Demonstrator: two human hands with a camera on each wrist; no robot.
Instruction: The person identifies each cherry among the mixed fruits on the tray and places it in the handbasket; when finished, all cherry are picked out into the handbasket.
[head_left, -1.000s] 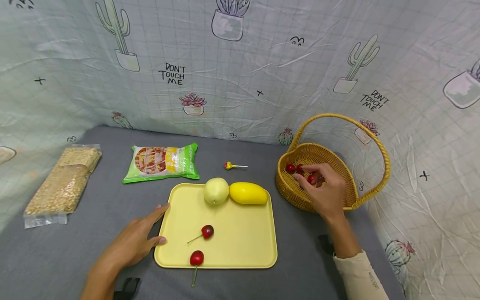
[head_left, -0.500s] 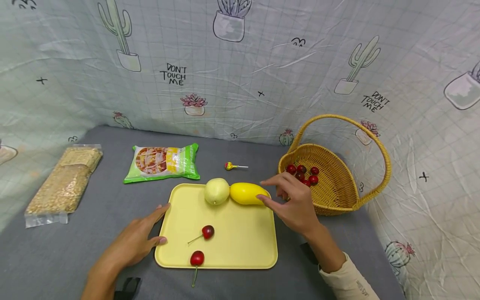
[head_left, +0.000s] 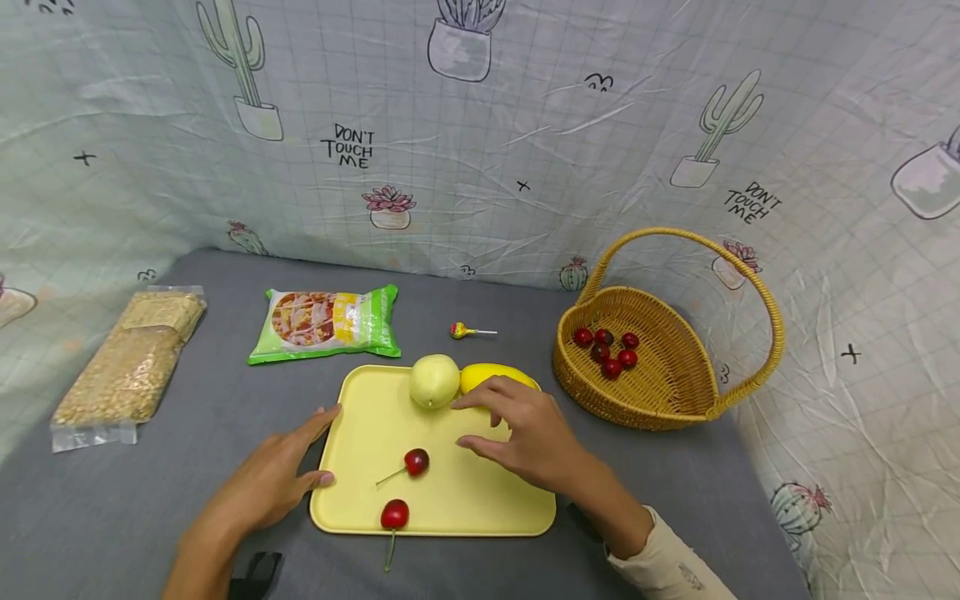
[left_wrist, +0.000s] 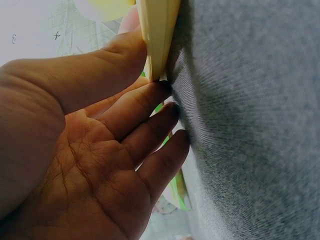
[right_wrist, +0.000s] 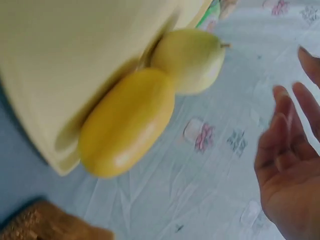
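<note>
My left hand rests at the left edge of the yellow tray, its thumb and fingertips touching the rim; in the left wrist view the fingers lie nearly straight beside it. Over the tray's right half hovers my right hand, thumb and fingers spread apart and holding nothing. One cherry with a stem lies mid-tray. Another cherry sits at the front rim, stem hanging over. At the back edge are a pale green round fruit and a yellow oval fruit, partly behind my right hand.
A wicker basket with a tall handle stands right of the tray, several cherries inside. Behind the tray lie a green snack bag and a lollipop. A clear bag of grains is far left. Patterned cloth hangs behind.
My right hand has come out of the basket and moved left, over the tray. The cherries in the basket are uncovered. The left hand stays at the tray's edge.
</note>
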